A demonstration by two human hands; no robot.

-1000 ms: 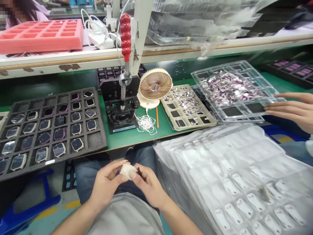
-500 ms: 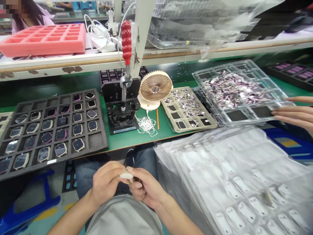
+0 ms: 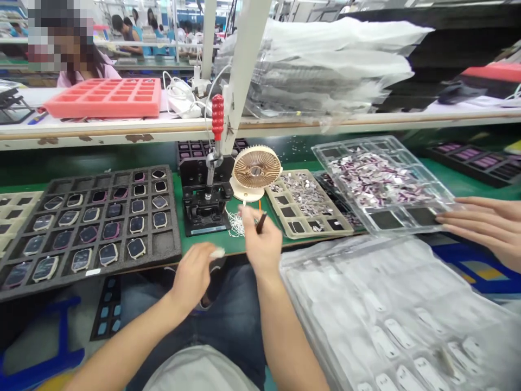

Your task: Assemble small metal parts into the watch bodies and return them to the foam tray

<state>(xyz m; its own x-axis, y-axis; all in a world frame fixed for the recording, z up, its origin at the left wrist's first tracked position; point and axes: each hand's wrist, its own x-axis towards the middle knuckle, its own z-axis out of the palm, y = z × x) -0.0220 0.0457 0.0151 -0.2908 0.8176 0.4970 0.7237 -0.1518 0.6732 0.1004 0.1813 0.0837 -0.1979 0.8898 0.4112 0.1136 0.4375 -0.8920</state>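
Note:
My left hand (image 3: 192, 276) is closed on a small whitish piece (image 3: 217, 253), which pokes out past the fingertips in front of the bench edge. Most of that piece is hidden, so its kind is unclear. My right hand (image 3: 264, 247) is raised at the bench edge, its fingers wrapped round a dark brown stick (image 3: 261, 222) with only one end showing. Behind the hands stands a black toggle-clamp press (image 3: 205, 209) with a red handle (image 3: 217, 117). To its left, a dark foam tray (image 3: 165, 244) holds several watch cases (image 3: 136, 248) with dark faces.
A small fan (image 3: 255, 171) and tangled white cord (image 3: 236, 224) sit beside the press. Right of them are a beige tray of small parts (image 3: 291, 233) and a clear tray (image 3: 415, 157), which another person's hand (image 3: 484, 225) touches. Plastic-covered sheets (image 3: 366, 304) lie at lower right.
My hands, together on the whitish piece over my lap, have parted. The right has risen towards the bench with the dark stick; the left keeps the piece. The view has tilted up.

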